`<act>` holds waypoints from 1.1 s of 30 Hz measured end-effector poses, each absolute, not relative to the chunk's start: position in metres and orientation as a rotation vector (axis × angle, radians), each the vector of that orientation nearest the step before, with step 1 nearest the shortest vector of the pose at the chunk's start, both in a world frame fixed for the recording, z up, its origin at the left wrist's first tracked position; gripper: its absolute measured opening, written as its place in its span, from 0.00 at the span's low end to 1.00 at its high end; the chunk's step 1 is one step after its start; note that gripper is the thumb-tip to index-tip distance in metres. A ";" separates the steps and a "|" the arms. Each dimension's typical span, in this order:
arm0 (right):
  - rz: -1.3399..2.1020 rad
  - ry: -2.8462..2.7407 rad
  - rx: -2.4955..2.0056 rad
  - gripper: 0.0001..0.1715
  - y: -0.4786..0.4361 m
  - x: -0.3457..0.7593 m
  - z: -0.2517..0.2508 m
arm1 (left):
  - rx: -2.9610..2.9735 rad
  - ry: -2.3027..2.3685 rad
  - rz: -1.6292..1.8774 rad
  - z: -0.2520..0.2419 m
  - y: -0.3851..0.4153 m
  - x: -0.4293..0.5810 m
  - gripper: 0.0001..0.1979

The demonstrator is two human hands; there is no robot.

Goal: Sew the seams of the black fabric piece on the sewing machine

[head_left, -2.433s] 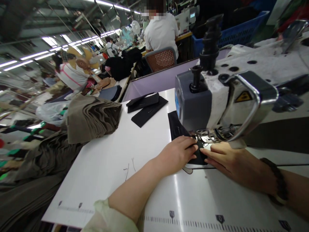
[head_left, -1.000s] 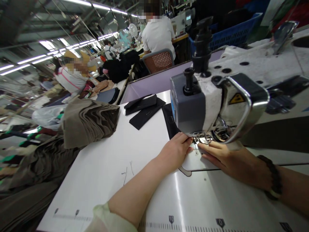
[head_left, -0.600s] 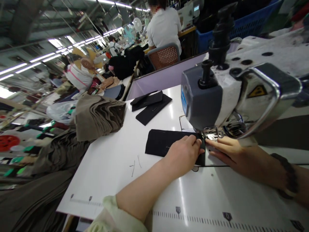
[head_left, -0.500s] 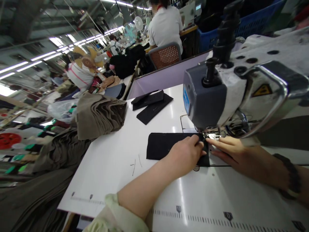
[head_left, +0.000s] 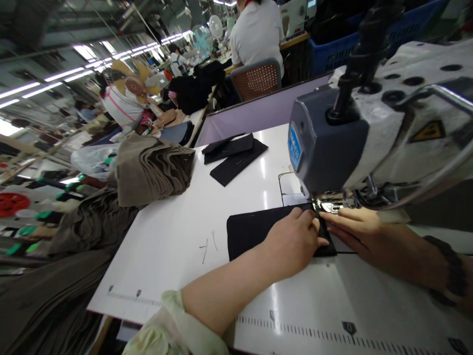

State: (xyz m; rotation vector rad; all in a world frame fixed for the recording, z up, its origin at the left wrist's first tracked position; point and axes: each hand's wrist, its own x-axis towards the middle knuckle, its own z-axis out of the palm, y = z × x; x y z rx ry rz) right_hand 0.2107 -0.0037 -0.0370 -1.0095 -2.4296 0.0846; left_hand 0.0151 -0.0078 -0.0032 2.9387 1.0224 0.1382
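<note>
Black cloth [head_left: 249,230]: its near edge and middle are partly hidden under the left hand [head_left: 295,241] and the left forearm [head_left: 229,288].
Left hand: the palm side is turned away, so I cannot tell if it pinches or only presses.
Sewing machine [head_left: 325,143]: its right part is cut off by the picture's edge; the needle is too small to tell.
Blue label [head_left: 294,148]: the letters are blurred.
Folded black pieces [head_left: 238,165]: their small marks are unreadable.
Co-worker [head_left: 256,37]: the head is mostly cut off above.
</note>
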 end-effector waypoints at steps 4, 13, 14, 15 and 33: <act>0.019 -2.440 -1.003 0.16 -0.004 0.210 -0.034 | 2.961 1.018 0.136 -0.003 -0.006 0.015 0.17; 0.012 -2.569 -0.751 0.22 -0.027 0.206 -0.013 | 2.902 0.695 0.043 0.013 -0.026 0.005 0.15; 0.005 -2.568 -0.743 0.22 -0.029 0.206 -0.012 | 2.898 0.693 0.027 0.014 -0.028 0.005 0.14; -0.003 -2.564 -0.740 0.22 -0.029 0.205 -0.012 | 2.893 0.694 0.021 0.014 -0.028 0.005 0.14; -0.062 -2.465 -0.983 0.17 -0.009 0.207 -0.030 | 2.888 0.889 0.221 -0.003 0.002 0.003 0.09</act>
